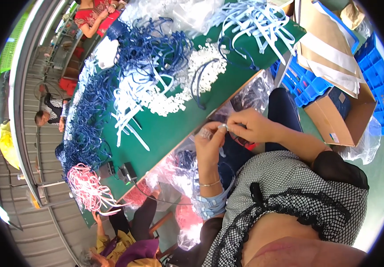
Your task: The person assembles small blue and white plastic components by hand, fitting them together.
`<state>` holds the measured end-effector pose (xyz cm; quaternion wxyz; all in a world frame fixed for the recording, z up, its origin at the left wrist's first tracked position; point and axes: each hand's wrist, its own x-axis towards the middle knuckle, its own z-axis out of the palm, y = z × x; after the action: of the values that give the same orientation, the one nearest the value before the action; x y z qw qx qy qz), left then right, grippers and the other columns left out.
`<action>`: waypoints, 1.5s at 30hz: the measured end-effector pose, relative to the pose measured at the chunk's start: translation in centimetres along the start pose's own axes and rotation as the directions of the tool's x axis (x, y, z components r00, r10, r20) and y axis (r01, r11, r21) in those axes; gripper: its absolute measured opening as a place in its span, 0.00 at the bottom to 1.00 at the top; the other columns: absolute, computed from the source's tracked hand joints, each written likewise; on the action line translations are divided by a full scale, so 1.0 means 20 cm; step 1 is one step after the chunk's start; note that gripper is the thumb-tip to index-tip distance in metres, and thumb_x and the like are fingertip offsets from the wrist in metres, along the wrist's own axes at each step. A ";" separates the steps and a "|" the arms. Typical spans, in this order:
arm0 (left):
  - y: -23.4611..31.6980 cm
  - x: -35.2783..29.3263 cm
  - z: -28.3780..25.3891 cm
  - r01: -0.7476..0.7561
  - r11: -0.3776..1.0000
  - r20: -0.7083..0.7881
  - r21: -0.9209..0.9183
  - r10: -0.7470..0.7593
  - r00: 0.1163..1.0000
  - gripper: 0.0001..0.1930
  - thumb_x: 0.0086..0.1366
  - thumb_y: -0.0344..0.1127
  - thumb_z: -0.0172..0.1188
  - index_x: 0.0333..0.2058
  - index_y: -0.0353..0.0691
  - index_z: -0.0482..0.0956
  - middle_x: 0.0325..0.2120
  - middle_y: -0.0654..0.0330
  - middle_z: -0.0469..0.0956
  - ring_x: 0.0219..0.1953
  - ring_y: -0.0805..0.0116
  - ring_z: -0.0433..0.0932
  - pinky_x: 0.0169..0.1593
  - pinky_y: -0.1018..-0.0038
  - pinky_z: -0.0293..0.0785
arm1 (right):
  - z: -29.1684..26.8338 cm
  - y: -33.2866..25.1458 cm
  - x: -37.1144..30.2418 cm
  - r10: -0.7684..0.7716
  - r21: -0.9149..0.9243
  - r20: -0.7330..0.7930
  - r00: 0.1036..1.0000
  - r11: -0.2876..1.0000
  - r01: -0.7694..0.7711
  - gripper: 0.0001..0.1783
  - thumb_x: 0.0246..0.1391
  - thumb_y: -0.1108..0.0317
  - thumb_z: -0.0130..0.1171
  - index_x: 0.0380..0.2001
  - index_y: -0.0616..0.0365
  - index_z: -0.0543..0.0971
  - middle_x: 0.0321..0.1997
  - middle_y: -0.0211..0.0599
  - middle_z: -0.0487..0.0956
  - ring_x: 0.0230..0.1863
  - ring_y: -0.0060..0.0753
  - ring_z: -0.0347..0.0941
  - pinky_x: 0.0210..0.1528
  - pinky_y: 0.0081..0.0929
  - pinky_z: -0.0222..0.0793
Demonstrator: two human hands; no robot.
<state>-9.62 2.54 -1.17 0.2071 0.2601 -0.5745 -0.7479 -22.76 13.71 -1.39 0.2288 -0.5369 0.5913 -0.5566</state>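
Note:
My left hand and my right hand meet in front of my lap, beyond the table's near edge. Their fingertips pinch a small white piece, mostly covered, too small to name. Something whitish also shows in the left palm. Light blue straps hang round my left forearm. On the green table lie a heap of small white plastic pieces, light blue straps and dark blue cords.
Pink straps and black adapters lie at the table's left end. A co-worker sits there; others are across the table. Blue crates and a cardboard box stand at right. Plastic bags hang below the table edge.

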 end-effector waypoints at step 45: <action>-0.12 -0.10 0.03 -0.158 0.956 0.015 -0.246 0.167 0.986 0.12 0.66 0.41 0.46 0.29 0.38 0.67 0.18 0.66 0.62 0.18 0.78 0.56 0.23 0.80 0.53 | 0.03 0.12 -0.07 0.378 0.557 0.318 0.870 0.668 -0.494 0.10 0.54 0.67 0.52 0.33 0.63 0.74 0.18 0.22 0.67 0.18 0.11 0.59 0.19 0.12 0.53</action>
<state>-8.46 4.83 -3.12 0.2879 0.1712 -0.5010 -0.7980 -22.68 14.21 -4.21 0.5704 -0.3200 0.4625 -0.5986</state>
